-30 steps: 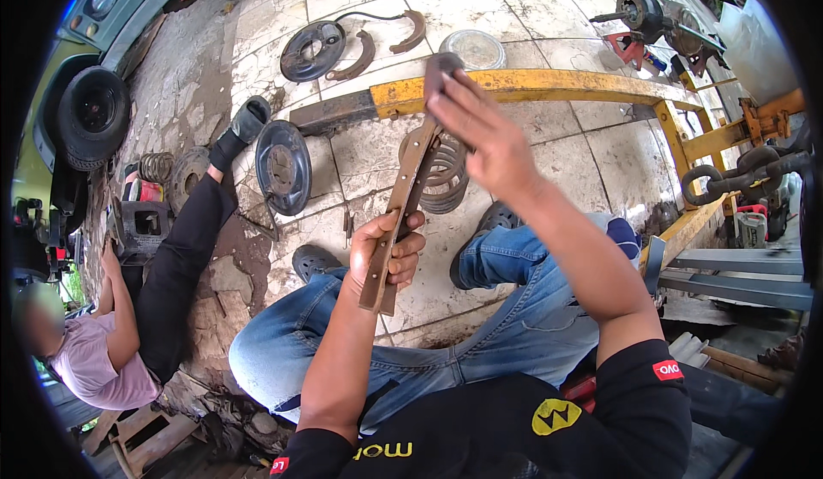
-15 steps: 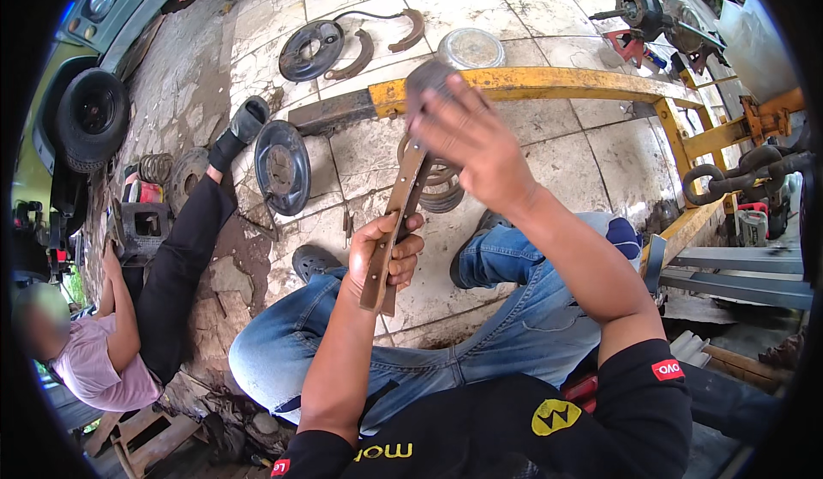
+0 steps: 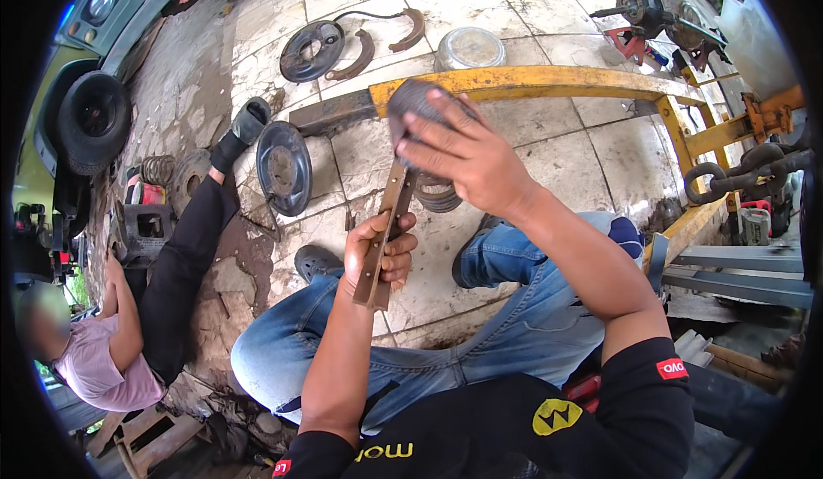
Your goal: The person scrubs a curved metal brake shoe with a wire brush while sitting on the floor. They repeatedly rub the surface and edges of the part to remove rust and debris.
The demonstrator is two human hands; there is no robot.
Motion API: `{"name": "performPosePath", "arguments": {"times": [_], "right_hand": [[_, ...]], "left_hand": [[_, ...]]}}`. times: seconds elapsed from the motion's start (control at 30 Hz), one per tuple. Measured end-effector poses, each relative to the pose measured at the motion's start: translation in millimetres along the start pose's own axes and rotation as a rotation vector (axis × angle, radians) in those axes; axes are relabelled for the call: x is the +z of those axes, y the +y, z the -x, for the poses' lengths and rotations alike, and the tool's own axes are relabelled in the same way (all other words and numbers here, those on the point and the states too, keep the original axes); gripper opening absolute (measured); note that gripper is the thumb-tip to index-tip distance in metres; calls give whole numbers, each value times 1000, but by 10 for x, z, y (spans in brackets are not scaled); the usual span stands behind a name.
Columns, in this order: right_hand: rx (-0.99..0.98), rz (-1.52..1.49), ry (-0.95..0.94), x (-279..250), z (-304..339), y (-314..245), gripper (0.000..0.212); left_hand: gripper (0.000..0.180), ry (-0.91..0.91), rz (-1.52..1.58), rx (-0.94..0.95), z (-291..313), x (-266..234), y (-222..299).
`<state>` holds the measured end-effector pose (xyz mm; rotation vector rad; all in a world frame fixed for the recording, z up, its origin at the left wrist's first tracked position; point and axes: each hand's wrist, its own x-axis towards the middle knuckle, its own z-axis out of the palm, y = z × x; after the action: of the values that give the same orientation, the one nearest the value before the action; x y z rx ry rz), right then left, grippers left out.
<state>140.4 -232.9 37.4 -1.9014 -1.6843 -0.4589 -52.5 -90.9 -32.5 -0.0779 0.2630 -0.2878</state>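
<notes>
My left hand [image 3: 380, 252] is closed round the lower part of a brown brake shoe [image 3: 393, 194], a long riveted piece tilted up and away from me. The shoe's far end is a broad, dark, curved face [image 3: 410, 106]. Across that face lies my right hand [image 3: 480, 157], its fingers stretched out, slightly apart and a little blurred. Whether anything thin sits under the right palm is hidden. Behind the shoe, a coil spring [image 3: 439, 194] lies on the tiles, partly covered by the right hand.
A yellow metal frame [image 3: 549, 82] crosses ahead. Round black plates [image 3: 284, 168], curved brake shoes [image 3: 350, 57] and a silver round part [image 3: 473, 48] lie on the floor. At left sits another person [image 3: 107, 355], legs stretched out. A heavy chain [image 3: 741, 174] hangs at right.
My right hand has shifted slightly left and down over the shoe's dark end, uncovering more of it. The shoe has turned a little in my left hand, which keeps its grip.
</notes>
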Motion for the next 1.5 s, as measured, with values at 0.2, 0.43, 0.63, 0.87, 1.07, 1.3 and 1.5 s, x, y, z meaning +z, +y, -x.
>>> {"name": "performPosePath", "arguments": {"times": [0.2, 0.43, 0.63, 0.87, 1.07, 1.3, 1.5], "right_hand": [[187, -48, 220, -73, -128, 244, 66], [45, -41, 71, -4, -4, 114, 60], [14, -74, 70, -67, -83, 92, 67], [201, -164, 179, -147, -70, 115, 69], [-116, -88, -43, -84, 12, -41, 66], [395, -403, 286, -165, -18, 243, 67], [-39, -100, -47, -115, 1, -13, 67]], "left_hand": [[29, -35, -44, 5, -9, 33, 42], [29, -24, -38, -15, -37, 65, 16], [28, 35, -124, -24, -18, 49, 96], [27, -45, -121, -38, 25, 81, 4], [28, 48, -101, -14, 17, 61, 3], [28, -73, -78, -29, -50, 40, 0], [28, -28, -55, -46, -53, -55, 57]]}}
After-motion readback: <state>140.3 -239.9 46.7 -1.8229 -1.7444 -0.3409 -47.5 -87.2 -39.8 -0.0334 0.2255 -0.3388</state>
